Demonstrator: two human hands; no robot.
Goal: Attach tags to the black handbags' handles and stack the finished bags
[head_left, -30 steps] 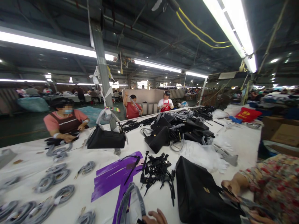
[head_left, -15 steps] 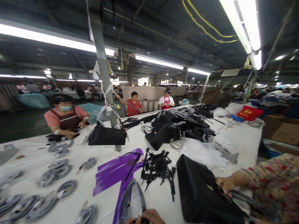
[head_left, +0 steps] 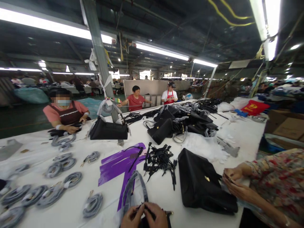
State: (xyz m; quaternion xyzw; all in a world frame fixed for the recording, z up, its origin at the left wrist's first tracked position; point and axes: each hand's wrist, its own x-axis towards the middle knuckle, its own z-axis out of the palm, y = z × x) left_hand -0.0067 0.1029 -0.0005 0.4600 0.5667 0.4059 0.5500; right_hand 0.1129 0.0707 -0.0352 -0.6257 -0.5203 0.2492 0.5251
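At the bottom middle, my left hand and my right hand are close together, fingertips pinched on a small black part of a black handbag. Only bits of this bag show below and between my hands, with gold-coloured metal by the right one. Its handle, wrapped in clear or greyish film, arches up beyond my fingers. The exact part under my fingertips is hidden. Just past the handle lie purple sheets and a heap of short black straps.
A large black handbag lies at the right, by a co-worker's hands. Coiled wrapped straps spread across the left of the white table. A metal post stands behind another bag. More bags are piled farther back.
My hands have come further into view, both at the bag. The co-worker at the right has let go of the large bag and brought both hands together. The view has shifted downward.
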